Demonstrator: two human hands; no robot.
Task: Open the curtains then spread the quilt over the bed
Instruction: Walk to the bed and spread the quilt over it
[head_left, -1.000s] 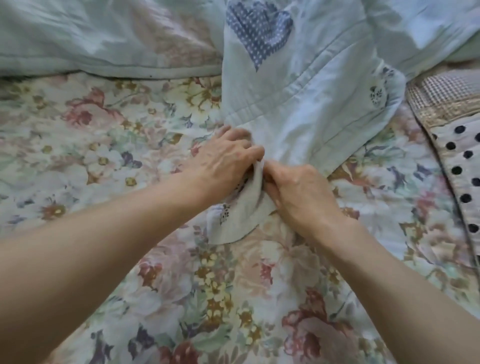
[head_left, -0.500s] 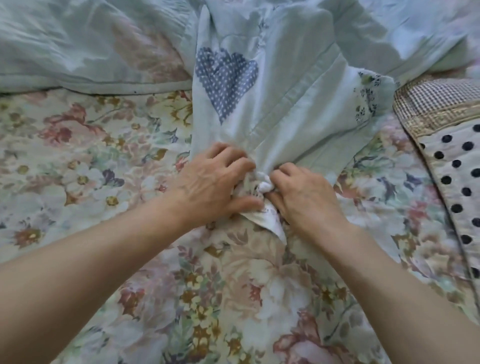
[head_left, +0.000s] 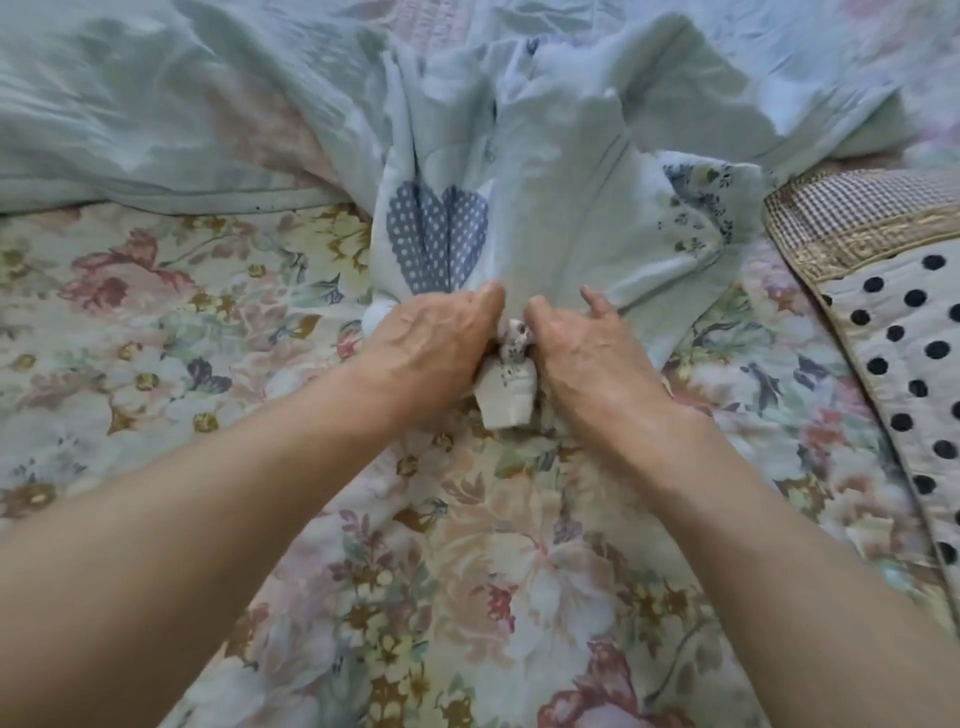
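A pale green quilt (head_left: 561, 197) with a blue dotted heart patch lies bunched across the far half of the bed. One corner of it hangs down toward me. My left hand (head_left: 431, 348) and my right hand (head_left: 587, 353) sit side by side, both closed on that gathered corner, whose tip pokes out between them. The bed's floral sheet (head_left: 208, 364) is bare beneath my arms.
A cushion or pillow (head_left: 893, 322) with black dots, a gold band and a checked border lies at the right edge of the bed. The quilt's crumpled bulk fills the whole top of the view.
Both hands have drawn the quilt corner toward me, and the heart patch has slid down closer to my hands. More fabric is bunched between my fingers.
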